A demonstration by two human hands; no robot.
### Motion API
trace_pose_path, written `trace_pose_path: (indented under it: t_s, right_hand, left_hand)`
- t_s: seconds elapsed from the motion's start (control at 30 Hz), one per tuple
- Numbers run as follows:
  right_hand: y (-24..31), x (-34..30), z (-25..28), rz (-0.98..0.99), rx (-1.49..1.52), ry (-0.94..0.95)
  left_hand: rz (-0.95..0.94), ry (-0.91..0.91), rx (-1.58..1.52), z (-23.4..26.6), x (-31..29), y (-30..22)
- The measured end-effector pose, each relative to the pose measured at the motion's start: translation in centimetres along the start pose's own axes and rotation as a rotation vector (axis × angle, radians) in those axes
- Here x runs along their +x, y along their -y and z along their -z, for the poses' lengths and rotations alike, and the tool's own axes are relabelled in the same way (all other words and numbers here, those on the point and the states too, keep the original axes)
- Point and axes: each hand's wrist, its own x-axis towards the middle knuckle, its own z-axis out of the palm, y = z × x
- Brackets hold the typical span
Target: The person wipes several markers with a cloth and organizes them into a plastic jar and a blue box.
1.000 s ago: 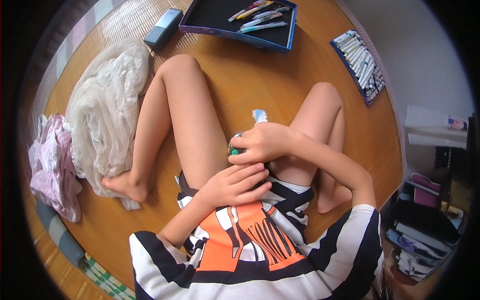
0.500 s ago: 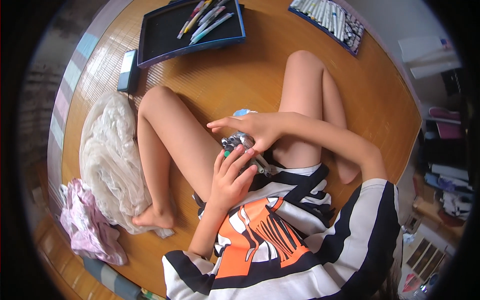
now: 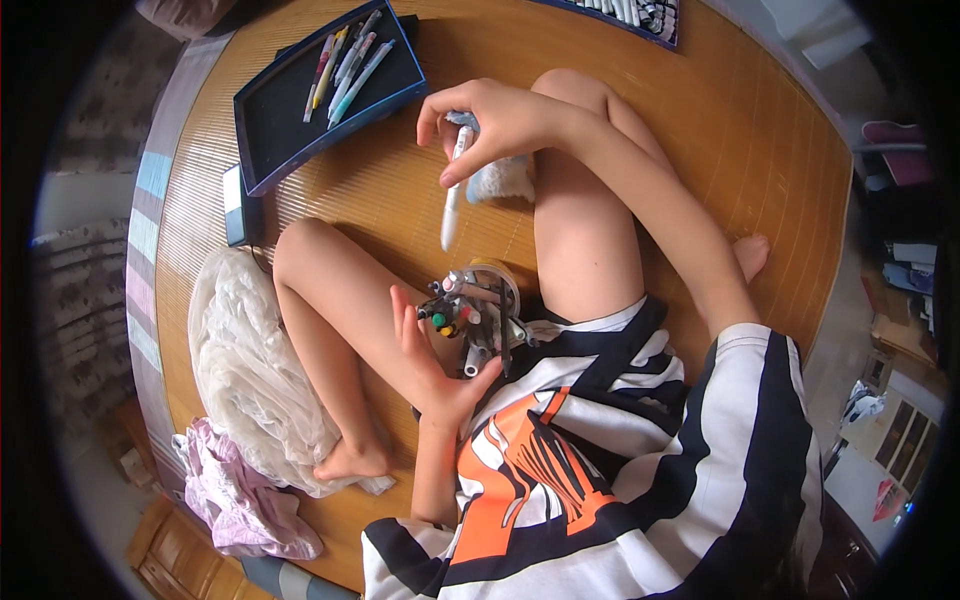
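Note:
My right hand is raised past the pen holder, closed on a white marker pen that points downward. Between my thighs stands a round pen holder, packed with pens and markers with green, red, yellow and black ends. My left hand is spread beside these pens, thumb and fingers wide apart; whether its fingertips touch them is hard to tell. Behind my right hand, against the right thigh, lies a light blue and white soft thing, partly hidden.
A dark blue tray with several pens lies at far left, near a small black-and-white box. At the far edge is a box of white markers. Sheer white cloth and pink cloth lie left of my leg.
My right hand has moved up and away from the pen holder and now carries a white marker pen. My left hand has spread its fingers, uncovering the pens. The view has shifted.

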Motion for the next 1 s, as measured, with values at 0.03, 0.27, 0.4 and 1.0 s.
trace_pose_path:
  t_s: [0.03, 0.27, 0.4, 1.0]
  right_hand:
    - [0.3, -0.8, 0.0, 0.077, -0.091, -0.071]
    - [2.5, -4.5, -3.7, 0.437, -0.193, -0.004]
    - [2.3, -5.1, -5.9, 0.361, -0.453, -0.035]
    - [-1.2, -7.9, -8.2, 0.124, -0.064, 0.247]
  left_hand:
    - [0.075, 0.069, -0.122, -0.3, 0.4, -0.2]
    - [0.154, 0.058, -0.313, 0.2, 0.0, 0.3]
    - [0.176, 0.035, -0.355, 0.4, 0.0, -0.1]
    - [0.237, 0.256, -0.203, 1.2, 0.6, -0.2]
